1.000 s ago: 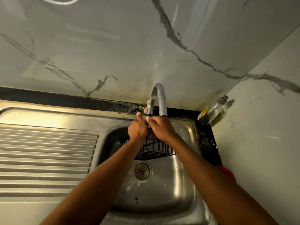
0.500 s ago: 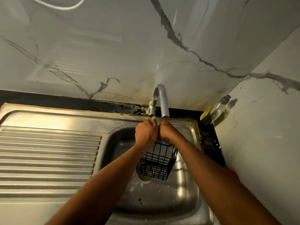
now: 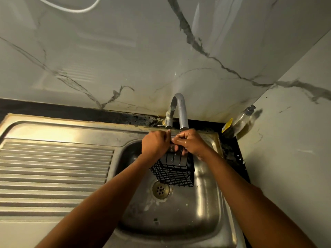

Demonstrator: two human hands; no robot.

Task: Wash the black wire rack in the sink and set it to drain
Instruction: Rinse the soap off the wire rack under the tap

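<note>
Just beneath left hand (image 3: pixel 155 143) and right hand (image 3: pixel 191 143), black wire rack (image 3: pixel 174 173), fingers (image 3: pixel 180 139) tight around its rim.

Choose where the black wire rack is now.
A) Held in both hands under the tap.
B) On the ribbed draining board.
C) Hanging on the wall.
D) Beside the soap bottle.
A: the left hand and right hand grip the black wire rack below the tap spout, over the sink.
</note>
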